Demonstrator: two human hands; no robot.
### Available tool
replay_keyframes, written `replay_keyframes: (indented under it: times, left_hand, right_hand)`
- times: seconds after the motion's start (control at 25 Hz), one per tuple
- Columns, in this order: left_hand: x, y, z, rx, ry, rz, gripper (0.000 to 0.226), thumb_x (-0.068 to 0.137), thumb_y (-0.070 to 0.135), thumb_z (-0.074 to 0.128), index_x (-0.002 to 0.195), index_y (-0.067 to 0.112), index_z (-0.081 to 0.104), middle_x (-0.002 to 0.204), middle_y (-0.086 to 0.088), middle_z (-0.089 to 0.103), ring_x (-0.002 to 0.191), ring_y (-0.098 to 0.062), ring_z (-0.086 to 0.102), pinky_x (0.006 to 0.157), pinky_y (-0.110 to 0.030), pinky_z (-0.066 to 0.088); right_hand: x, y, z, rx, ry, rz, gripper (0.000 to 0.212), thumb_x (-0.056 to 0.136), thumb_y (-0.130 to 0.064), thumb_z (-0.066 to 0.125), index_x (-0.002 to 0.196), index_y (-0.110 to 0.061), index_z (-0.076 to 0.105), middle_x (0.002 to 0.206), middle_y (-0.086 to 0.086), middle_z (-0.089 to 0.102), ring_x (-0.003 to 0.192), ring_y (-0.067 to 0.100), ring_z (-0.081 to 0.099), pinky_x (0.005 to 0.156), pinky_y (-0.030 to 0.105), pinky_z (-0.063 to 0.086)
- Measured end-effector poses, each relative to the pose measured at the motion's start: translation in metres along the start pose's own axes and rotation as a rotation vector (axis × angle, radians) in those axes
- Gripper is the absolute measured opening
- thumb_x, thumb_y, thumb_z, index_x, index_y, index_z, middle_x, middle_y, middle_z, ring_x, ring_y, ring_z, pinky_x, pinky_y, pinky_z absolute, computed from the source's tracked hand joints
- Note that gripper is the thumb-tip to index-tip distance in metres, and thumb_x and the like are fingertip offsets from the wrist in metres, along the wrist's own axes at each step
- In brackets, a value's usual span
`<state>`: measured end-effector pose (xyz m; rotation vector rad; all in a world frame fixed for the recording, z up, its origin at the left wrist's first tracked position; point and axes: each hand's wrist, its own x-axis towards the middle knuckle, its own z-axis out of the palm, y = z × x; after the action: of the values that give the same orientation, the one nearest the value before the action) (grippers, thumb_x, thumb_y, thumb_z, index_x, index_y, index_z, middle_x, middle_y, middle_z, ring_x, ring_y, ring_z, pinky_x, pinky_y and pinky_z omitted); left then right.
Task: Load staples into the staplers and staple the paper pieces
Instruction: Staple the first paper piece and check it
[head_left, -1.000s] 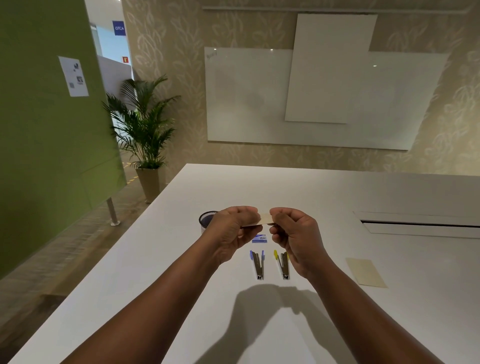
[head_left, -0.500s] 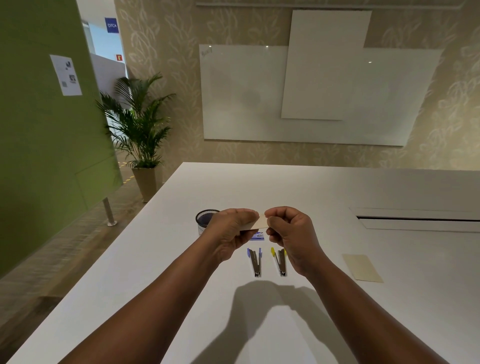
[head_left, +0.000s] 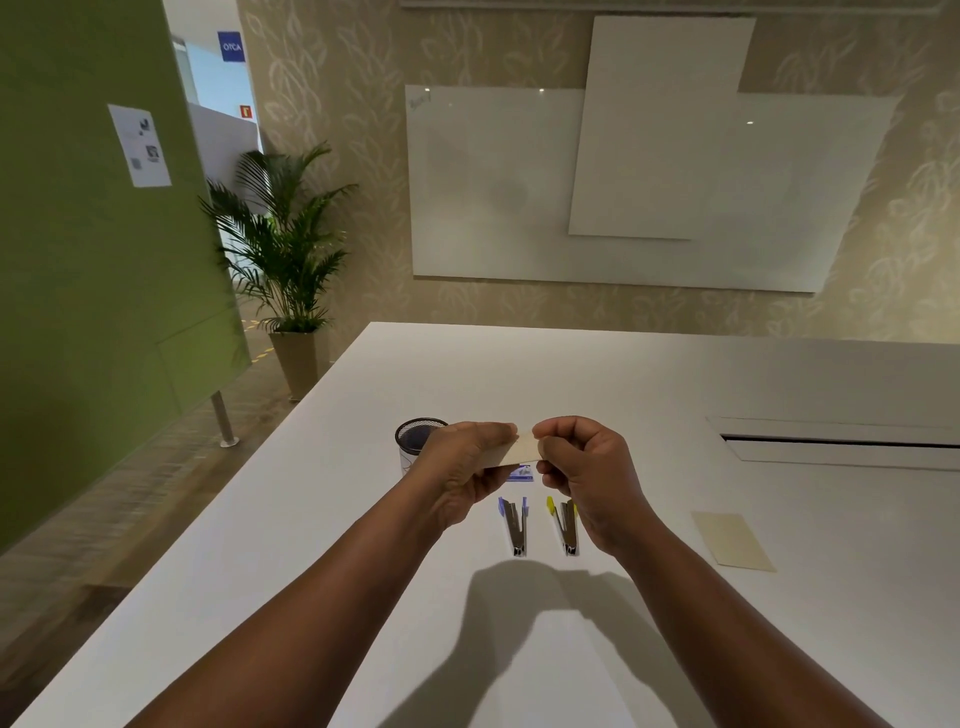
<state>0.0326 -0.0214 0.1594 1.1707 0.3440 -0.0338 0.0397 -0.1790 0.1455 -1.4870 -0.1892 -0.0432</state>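
Above the white table (head_left: 311, 519), my left hand (head_left: 462, 473) and my right hand (head_left: 587, 473) both pinch a small beige paper piece (head_left: 519, 451), one at each end. Below them two staplers lie open on the table: a blue stapler (head_left: 515, 524) on the left and a yellow stapler (head_left: 563, 525) on the right, partly behind my right wrist. A small blue and white staple box (head_left: 521, 474) shows just under the held paper. Another beige paper piece (head_left: 732, 540) lies flat to the right.
A black mesh cup (head_left: 415, 439) stands on the table behind my left hand. A cable slot (head_left: 841, 441) is set into the tabletop at the right. A potted palm (head_left: 283, 249) and a green partition (head_left: 93, 234) stand left of the table.
The held paper has tilted so more of its face shows between my hands. The camera has shifted slightly; staplers and loose paper lie as before.
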Motion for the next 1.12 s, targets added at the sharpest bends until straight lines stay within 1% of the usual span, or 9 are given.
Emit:
replay_keyframes:
  times: [0.08, 0.2, 0.4, 0.48, 0.6, 0.68, 0.88, 1.0, 1.12]
  left_hand:
    - [0.001, -0.001, -0.002, 0.024, -0.040, 0.008, 0.013, 0.085, 0.000, 0.076, 0.098, 0.003, 0.072, 0.091, -0.012, 0.074, 0.080, -0.022, 0.072, 0.062, -0.026, 0.060]
    - [0.001, 0.001, -0.006, 0.076, -0.100, 0.012, 0.024, 0.081, -0.009, 0.076, 0.101, 0.002, 0.072, 0.093, -0.013, 0.076, 0.081, -0.022, 0.074, 0.066, -0.026, 0.060]
    - [0.009, -0.002, -0.004, 0.042, 0.016, 0.008, 0.008, 0.086, 0.003, 0.076, 0.092, 0.005, 0.071, 0.090, -0.011, 0.072, 0.081, -0.021, 0.068, 0.057, -0.025, 0.057]
    - [0.009, -0.004, -0.003, 0.018, 0.011, 0.017, 0.007, 0.086, 0.002, 0.076, 0.091, 0.005, 0.071, 0.090, -0.011, 0.072, 0.080, -0.021, 0.069, 0.058, -0.024, 0.058]
    - [0.007, -0.004, -0.006, 0.056, -0.098, 0.022, 0.021, 0.083, -0.009, 0.074, 0.101, 0.002, 0.072, 0.097, -0.014, 0.074, 0.083, -0.022, 0.073, 0.067, -0.024, 0.060]
    - [0.008, -0.004, -0.008, 0.087, -0.115, 0.022, 0.028, 0.082, -0.013, 0.074, 0.105, 0.002, 0.071, 0.100, -0.016, 0.075, 0.084, -0.023, 0.073, 0.070, -0.025, 0.061]
    - [0.011, -0.006, -0.005, 0.038, 0.008, 0.010, 0.004, 0.088, 0.003, 0.073, 0.088, 0.006, 0.070, 0.086, -0.009, 0.070, 0.077, -0.020, 0.067, 0.054, -0.023, 0.056]
    - [0.010, -0.006, -0.007, 0.035, -0.066, 0.015, 0.007, 0.088, -0.002, 0.072, 0.093, 0.003, 0.072, 0.088, -0.010, 0.072, 0.079, -0.021, 0.070, 0.062, -0.023, 0.059]
    - [0.009, -0.004, -0.010, 0.071, -0.131, 0.017, 0.023, 0.084, -0.013, 0.070, 0.103, 0.000, 0.070, 0.096, -0.015, 0.074, 0.085, -0.023, 0.072, 0.072, -0.024, 0.061]
  right_hand:
    - [0.002, 0.002, 0.000, -0.006, 0.009, 0.000, 0.018, 0.092, 0.005, 0.060, 0.095, -0.006, 0.074, 0.069, 0.004, 0.068, 0.061, 0.014, 0.063, 0.060, 0.027, 0.054]
    - [0.004, 0.005, -0.001, 0.005, 0.023, 0.013, 0.019, 0.092, 0.006, 0.060, 0.094, -0.006, 0.075, 0.068, 0.004, 0.068, 0.059, 0.014, 0.063, 0.061, 0.029, 0.053]
    - [0.006, 0.006, 0.002, -0.012, -0.013, 0.015, 0.018, 0.093, 0.005, 0.060, 0.096, -0.006, 0.074, 0.068, 0.002, 0.068, 0.060, 0.014, 0.064, 0.063, 0.030, 0.054]
    - [0.008, 0.007, 0.003, -0.015, -0.004, 0.013, 0.018, 0.093, 0.004, 0.060, 0.095, -0.006, 0.074, 0.067, 0.003, 0.068, 0.059, 0.014, 0.063, 0.062, 0.029, 0.054]
    - [0.010, 0.009, 0.001, -0.007, 0.032, 0.021, 0.019, 0.092, 0.005, 0.059, 0.094, -0.005, 0.074, 0.068, 0.005, 0.067, 0.057, 0.012, 0.062, 0.061, 0.029, 0.053]
    - [0.010, 0.010, 0.000, 0.005, 0.038, 0.034, 0.019, 0.092, 0.006, 0.058, 0.094, -0.004, 0.074, 0.068, 0.005, 0.067, 0.056, 0.012, 0.062, 0.061, 0.029, 0.052]
    - [0.012, 0.011, 0.002, 0.006, -0.002, 0.039, 0.017, 0.092, 0.006, 0.059, 0.093, -0.002, 0.074, 0.066, 0.005, 0.066, 0.056, 0.014, 0.061, 0.059, 0.029, 0.052]
    - [0.015, 0.012, 0.001, 0.012, 0.018, 0.040, 0.017, 0.092, 0.004, 0.059, 0.092, -0.004, 0.075, 0.068, 0.007, 0.065, 0.056, 0.015, 0.060, 0.059, 0.029, 0.052]
    - [0.016, 0.015, 0.000, 0.051, 0.039, 0.075, 0.018, 0.093, 0.003, 0.059, 0.093, -0.004, 0.075, 0.069, 0.007, 0.065, 0.057, 0.014, 0.060, 0.061, 0.030, 0.052]
